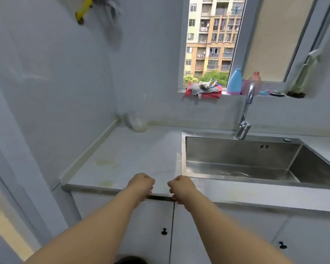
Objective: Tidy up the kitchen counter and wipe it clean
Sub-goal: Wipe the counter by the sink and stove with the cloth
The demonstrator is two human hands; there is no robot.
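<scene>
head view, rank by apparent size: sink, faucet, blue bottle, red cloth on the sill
1. sink, largest by far
2. faucet, long but thin
3. red cloth and blue bottle look about alike; both sit farther back, so unranked

The pale table (141, 155) has yellowish stains (105, 161) near its left side. A blurred, pale rounded object (138, 124) lies in its back corner. A steel sink (236, 153) is set into its right part, with a faucet (243, 128) at the back rim.
</scene>
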